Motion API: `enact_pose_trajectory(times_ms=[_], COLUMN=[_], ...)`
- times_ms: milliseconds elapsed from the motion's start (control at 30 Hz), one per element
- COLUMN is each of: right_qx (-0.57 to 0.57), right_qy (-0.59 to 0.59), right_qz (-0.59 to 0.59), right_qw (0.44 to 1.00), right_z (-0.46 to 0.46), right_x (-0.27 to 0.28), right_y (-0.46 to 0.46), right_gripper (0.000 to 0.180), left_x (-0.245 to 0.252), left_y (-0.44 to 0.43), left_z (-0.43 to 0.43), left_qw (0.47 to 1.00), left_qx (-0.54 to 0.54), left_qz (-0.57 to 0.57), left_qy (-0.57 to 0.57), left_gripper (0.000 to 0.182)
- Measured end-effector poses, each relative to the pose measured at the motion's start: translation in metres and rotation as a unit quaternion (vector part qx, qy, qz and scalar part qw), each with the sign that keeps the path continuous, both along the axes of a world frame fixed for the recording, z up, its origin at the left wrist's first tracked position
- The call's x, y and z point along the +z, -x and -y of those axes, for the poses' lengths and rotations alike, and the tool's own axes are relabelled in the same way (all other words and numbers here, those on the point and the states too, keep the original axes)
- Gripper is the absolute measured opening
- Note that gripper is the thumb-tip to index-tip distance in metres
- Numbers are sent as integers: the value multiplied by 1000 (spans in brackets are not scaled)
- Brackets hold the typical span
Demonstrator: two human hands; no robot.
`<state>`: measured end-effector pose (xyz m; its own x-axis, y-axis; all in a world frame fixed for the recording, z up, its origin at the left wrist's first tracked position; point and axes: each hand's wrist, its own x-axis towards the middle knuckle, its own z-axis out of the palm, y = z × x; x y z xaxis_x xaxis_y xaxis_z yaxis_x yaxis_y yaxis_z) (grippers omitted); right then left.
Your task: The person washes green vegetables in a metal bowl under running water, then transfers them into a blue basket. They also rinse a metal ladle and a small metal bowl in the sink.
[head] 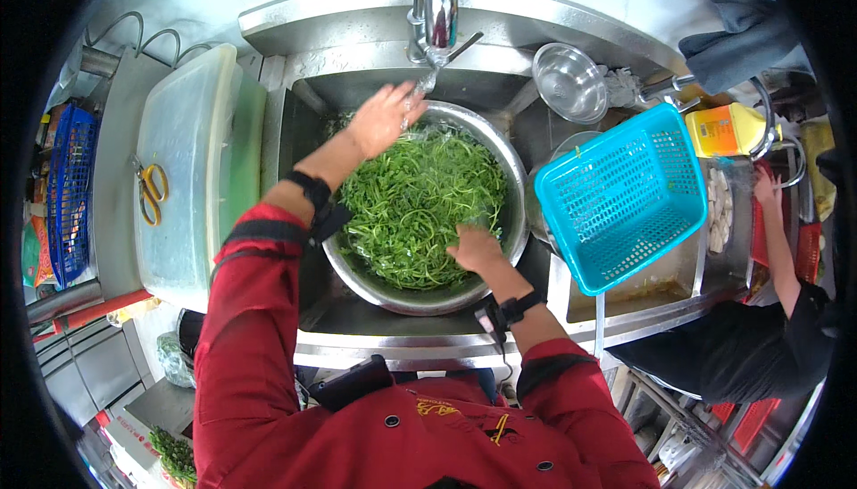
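A large round stainless steel basin (514, 184) sits in a metal sink (489, 84), full of leafy green stems (415, 201) in water. My left hand (387, 119) is over the basin's far left rim, its fingers in the stream from the chrome faucet (440, 10). Nothing is held in it, and the fingers are slightly apart. Down among the greens at the right side of the basin is my right hand (478, 248). Its fingertips are hidden by leaves and water, so I cannot see whether they grip any stems.
A turquoise perforated plastic basket (619, 201) rests right of the basin, below a metal bowl (570, 82). Yellow-handled scissors (150, 191) lie on a translucent plastic bin (181, 221) at left. At far right are a yellow jug (730, 129) and a co-worker's arm (780, 241).
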<state>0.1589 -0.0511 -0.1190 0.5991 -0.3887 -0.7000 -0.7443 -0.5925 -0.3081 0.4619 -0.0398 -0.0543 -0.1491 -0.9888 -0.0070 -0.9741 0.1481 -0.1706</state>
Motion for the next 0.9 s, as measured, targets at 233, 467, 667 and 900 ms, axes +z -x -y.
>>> enact_pose_trajectory(times_ms=[233,467,667,900], right_qx=[-156,-182,74,-161], right_qy=[10,-121,-47,-107], right_qz=[-12,-54,-72,100], right_qw=[988,974,994,976], right_z=[55,36,5,-15], right_x=[-46,-95,-152,-79], right_y=[-55,-53,-30,-28], right_gripper=[91,98,68,42], left_x=[-117,-173,-190,-103], left_y=[26,68,123,144], left_z=[-61,-84,-111,-114], left_qw=[870,777,793,756], left_qx=[335,310,360,393], left_qz=[-295,-445,-393,-474], left_qy=[-211,-319,-296,-224], left_gripper=[82,112,100,82])
